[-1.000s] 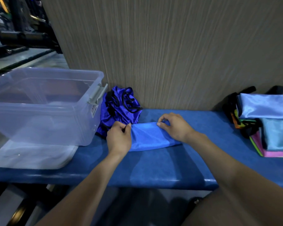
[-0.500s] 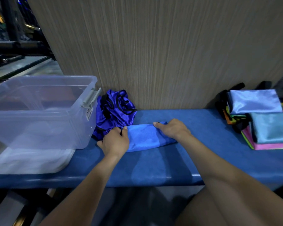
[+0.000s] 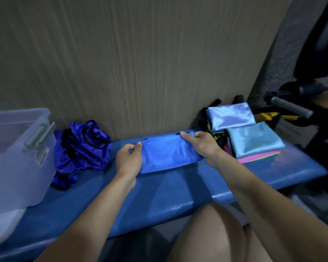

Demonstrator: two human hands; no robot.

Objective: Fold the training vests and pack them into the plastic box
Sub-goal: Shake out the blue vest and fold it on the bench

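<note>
A folded bright blue vest (image 3: 167, 156) lies across the middle of the blue padded bench (image 3: 159, 197). My left hand (image 3: 128, 160) grips its left end and my right hand (image 3: 201, 146) grips its right end, thumb on top. A crumpled dark blue vest with black trim (image 3: 81, 150) sits to the left against the wall. The clear plastic box (image 3: 15, 148) stands at the far left, its inside mostly out of frame. At the right, folded vests form a stack (image 3: 252, 138), light blue on top, pink and green beneath.
A wood-grain wall panel (image 3: 140, 63) rises directly behind the bench. The box's lid (image 3: 2, 227) lies under the box at the lower left. Dark exercise equipment with a grey handle (image 3: 290, 107) stands past the bench's right end. My bare knee (image 3: 212, 235) is below the bench edge.
Both hands have carried the folded blue vest to the right along the bench, away from the crumpled vest and toward the stack. The camera has swung right too.
</note>
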